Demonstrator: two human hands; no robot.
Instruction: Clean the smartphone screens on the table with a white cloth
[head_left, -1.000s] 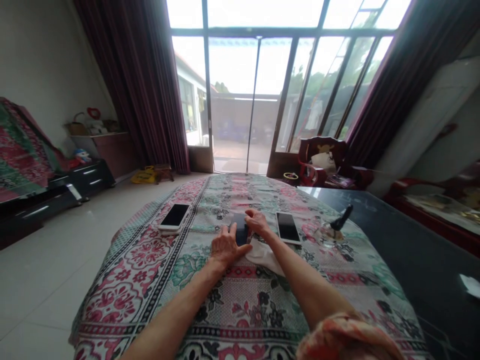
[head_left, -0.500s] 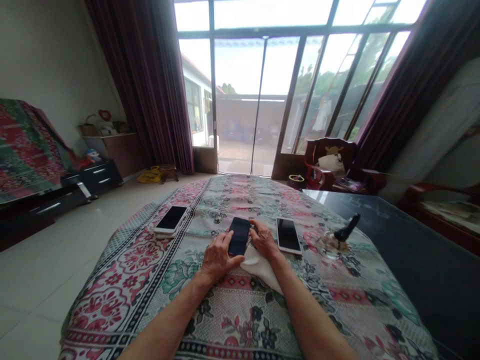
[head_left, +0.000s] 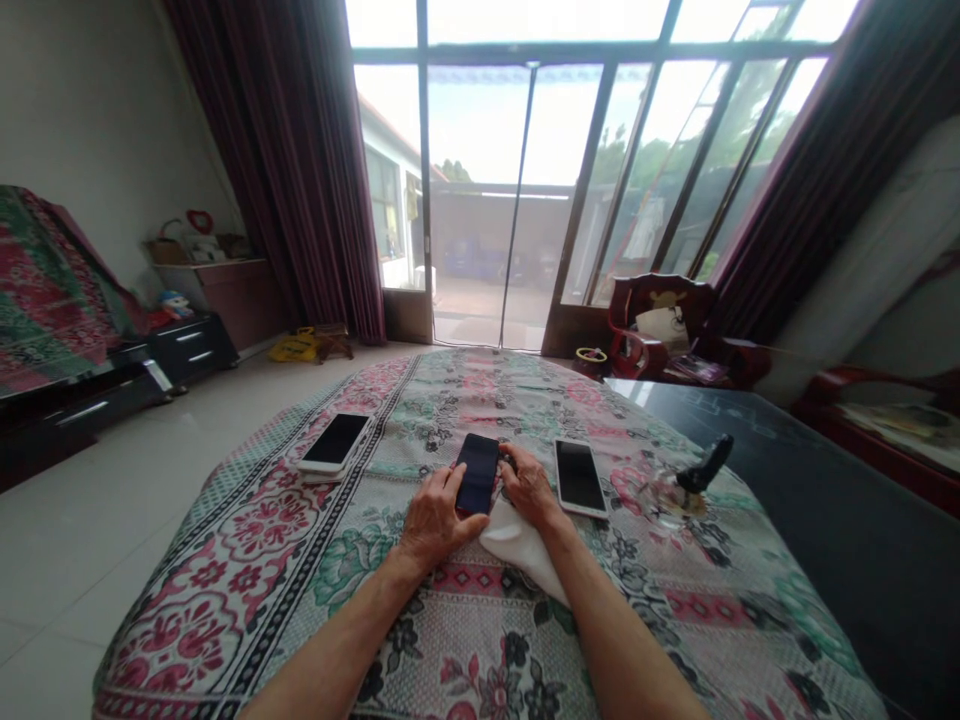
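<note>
A dark phone (head_left: pixel 478 472) lies on the flowered tablecloth (head_left: pixel 315 560) between my two hands. My left hand (head_left: pixel 430 520) grips its near left edge, thumb over the screen's lower part. My right hand (head_left: pixel 529 488) holds its right edge with bent fingers and rests on a white cloth (head_left: pixel 521 543) that lies under my wrist. A white-framed phone (head_left: pixel 579 476) lies just right of my right hand. Another white-framed phone (head_left: pixel 335 442) lies further left on the cloth.
A clear glass dish with a black object (head_left: pixel 686 482) stands at the right on the tablecloth. A dark glossy table (head_left: pixel 840 540) adjoins on the right. Beyond are red wooden chairs (head_left: pixel 660 330), glass doors with dark red curtains, and a low cabinet (head_left: pixel 180 350) at left.
One second ago my hands covered the dark phone, the right hand over its top. Now both hands hold its sides and the screen shows. The view has shifted slightly.
</note>
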